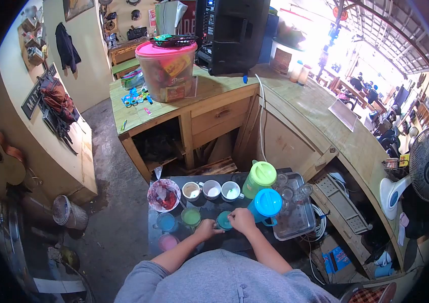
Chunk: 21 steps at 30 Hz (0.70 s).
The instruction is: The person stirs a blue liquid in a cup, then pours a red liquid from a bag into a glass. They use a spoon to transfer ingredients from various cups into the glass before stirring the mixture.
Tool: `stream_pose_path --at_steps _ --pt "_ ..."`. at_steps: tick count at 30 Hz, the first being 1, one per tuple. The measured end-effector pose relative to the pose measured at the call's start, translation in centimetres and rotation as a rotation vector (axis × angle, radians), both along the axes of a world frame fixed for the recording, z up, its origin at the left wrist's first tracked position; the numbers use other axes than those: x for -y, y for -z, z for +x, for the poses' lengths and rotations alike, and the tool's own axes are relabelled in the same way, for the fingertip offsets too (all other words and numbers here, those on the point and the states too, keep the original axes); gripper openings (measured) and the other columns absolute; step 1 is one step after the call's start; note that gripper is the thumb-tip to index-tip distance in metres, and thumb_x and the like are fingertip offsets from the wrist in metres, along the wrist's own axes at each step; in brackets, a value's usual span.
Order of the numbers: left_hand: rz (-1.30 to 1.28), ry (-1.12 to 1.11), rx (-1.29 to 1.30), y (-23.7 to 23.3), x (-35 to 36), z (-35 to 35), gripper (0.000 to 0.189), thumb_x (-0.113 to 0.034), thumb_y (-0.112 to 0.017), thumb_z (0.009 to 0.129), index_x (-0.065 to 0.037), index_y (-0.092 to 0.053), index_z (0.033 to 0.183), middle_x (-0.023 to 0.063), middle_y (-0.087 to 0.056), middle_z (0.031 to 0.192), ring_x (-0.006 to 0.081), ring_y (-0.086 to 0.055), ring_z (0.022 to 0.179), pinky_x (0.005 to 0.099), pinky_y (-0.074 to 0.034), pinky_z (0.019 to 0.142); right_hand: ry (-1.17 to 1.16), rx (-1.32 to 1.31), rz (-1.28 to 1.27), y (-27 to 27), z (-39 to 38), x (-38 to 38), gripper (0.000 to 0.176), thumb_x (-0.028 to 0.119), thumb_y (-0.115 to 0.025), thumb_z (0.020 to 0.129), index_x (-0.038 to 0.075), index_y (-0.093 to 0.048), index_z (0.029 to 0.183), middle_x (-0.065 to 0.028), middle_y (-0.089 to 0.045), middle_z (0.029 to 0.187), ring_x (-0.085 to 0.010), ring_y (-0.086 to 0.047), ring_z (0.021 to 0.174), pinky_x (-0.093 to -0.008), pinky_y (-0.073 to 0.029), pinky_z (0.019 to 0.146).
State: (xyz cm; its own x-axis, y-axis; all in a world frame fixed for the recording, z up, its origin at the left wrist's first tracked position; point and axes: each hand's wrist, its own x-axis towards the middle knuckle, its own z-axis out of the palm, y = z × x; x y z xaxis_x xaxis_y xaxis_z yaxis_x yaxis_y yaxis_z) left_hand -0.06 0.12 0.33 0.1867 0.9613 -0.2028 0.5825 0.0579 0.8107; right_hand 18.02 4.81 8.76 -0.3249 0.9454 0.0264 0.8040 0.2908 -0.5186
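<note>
My left hand (207, 231) is closed near the base of a glass of teal liquid (224, 219); what its fingers grip is too small to make out. Over the rim of that glass is my right hand (241, 220), its fingers pinched together at the top, and anything between them is hidden. Left of them stand a glass of green liquid (191, 216), a glass of blue liquid (166, 222) and a glass of pink liquid (168, 242). Behind are three white cups (211, 189) and a bowl with red contents (163, 196).
A green-lidded pitcher (260, 178) and a blue pitcher (265, 206) stand right of the cups, beside a clear tray (294, 228) holding several glasses. A wooden counter (214, 93) bears a pink-lidded tub (167, 70) and a black speaker (234, 40). A fan (427, 160) stands at right.
</note>
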Motion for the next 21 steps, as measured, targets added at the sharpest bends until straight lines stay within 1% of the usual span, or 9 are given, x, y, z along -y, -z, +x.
stream_pose_path --at_steps 2,3,5,6,8,12,14,18,21 --pt "-0.002 0.005 -0.01 0.4 0.0 0.0 0.051 -0.037 -0.085 0.064 0.002 -0.052 0.06 0.0161 -0.054 0.057 0.0253 -0.05 0.05 0.0431 -0.042 0.054 -0.032 -0.192 0.012 -0.1 -0.1 -0.1 0.014 0.018 -0.066 0.075 0.006 -0.073 0.077 -0.016 -0.067 0.082 -0.0338 -0.064 0.081 -0.0436 -0.051 0.073" --pt "-0.002 0.005 -0.01 0.6 -0.1 0.0 0.051 -0.037 -0.085 0.064 0.002 -0.052 0.06 0.0161 -0.054 0.057 0.0253 -0.05 0.05 0.0431 -0.042 0.054 -0.031 -0.192 0.012 0.0 0.0 -0.1 0.014 0.018 -0.066 0.075 0.006 -0.073 0.077 -0.016 -0.067 0.082 -0.0338 -0.064 0.081 -0.0436 -0.051 0.073" --pt "0.005 -0.003 -0.003 0.9 0.0 -0.1 0.051 -0.037 -0.085 0.064 0.003 -0.053 0.061 0.0164 -0.056 0.058 0.0255 -0.05 0.05 0.0431 -0.042 0.054 -0.049 0.055 0.051 0.3 0.1 -0.1 0.014 0.018 -0.067 0.076 0.006 -0.073 0.078 -0.016 -0.067 0.081 -0.034 -0.064 0.08 -0.0433 -0.051 0.073" --pt "0.004 -0.003 -0.002 0.7 0.0 0.0 0.051 -0.037 -0.085 0.064 0.003 -0.053 0.061 0.0164 -0.056 0.058 0.0255 -0.05 0.05 0.0431 -0.042 0.054 -0.049 0.055 0.051 0.4 0.0 -0.2 0.014 0.018 -0.067 0.076 0.006 -0.073 0.078 -0.016 -0.067 0.081 -0.034 -0.064 0.08 -0.0433 -0.051 0.073" --pt "-0.001 -0.003 -0.02 0.3 0.1 0.0 0.051 -0.037 -0.085 0.065 0.003 -0.053 0.061 0.0166 -0.056 0.058 0.0254 -0.05 0.05 0.043 -0.042 0.054 0.01 -0.209 -0.022 0.5 0.1 -0.2 0.014 0.018 -0.068 0.075 0.006 -0.074 0.079 -0.0163 -0.067 0.082 -0.0337 -0.064 0.078 -0.0425 -0.051 0.072" --pt "0.011 -0.005 -0.001 -0.2 0.2 0.0 0.051 -0.037 -0.085 0.065 0.003 -0.053 0.061 0.0165 -0.055 0.058 0.0253 -0.051 0.05 0.0428 -0.042 0.054 -0.024 -0.011 0.12 0.4 0.5 0.2 0.015 0.019 -0.068 0.076 0.006 -0.074 0.081 -0.0161 -0.068 0.081 -0.0324 -0.065 0.075 -0.0408 -0.052 0.069" --pt "-0.002 0.004 -0.025 0.1 0.1 0.0 0.05 -0.036 -0.085 0.066 0.003 -0.053 0.061 0.0166 -0.056 0.058 0.0252 -0.051 0.05 0.0427 -0.042 0.054 0.056 -0.173 -0.129 -0.1 0.8 0.7 0.014 0.017 -0.069 0.076 0.007 -0.075 0.084 -0.0166 -0.068 0.08 -0.0287 -0.066 0.071 -0.0361 -0.052 0.066" --pt "-0.014 -0.008 0.007 0.1 0.1 0.0 0.05 -0.035 -0.085 0.066 0.003 -0.052 0.061 0.0169 -0.055 0.057 0.0257 -0.051 0.05 0.0429 -0.042 0.054 0.222 -0.287 -0.177 -0.3 1.8 1.5 0.014 0.014 -0.068 0.079 0.005 -0.074 0.087 -0.0144 -0.07 0.079 -0.022 -0.068 0.068 -0.0316 -0.052 0.064" --pt "-0.015 -0.004 0.002 -0.2 0.1 0.1 0.05 -0.035 -0.084 0.066 0.003 -0.052 0.06 0.0173 -0.055 0.057 0.0268 -0.051 0.051 0.043 -0.042 0.054 0.353 -0.464 -0.186 0.5 3.1 2.2 0.014 0.012 -0.067 0.081 0.002 -0.074 0.089 -0.0121 -0.072 0.08 -0.0155 -0.067 0.071 -0.0282 -0.051 0.064"
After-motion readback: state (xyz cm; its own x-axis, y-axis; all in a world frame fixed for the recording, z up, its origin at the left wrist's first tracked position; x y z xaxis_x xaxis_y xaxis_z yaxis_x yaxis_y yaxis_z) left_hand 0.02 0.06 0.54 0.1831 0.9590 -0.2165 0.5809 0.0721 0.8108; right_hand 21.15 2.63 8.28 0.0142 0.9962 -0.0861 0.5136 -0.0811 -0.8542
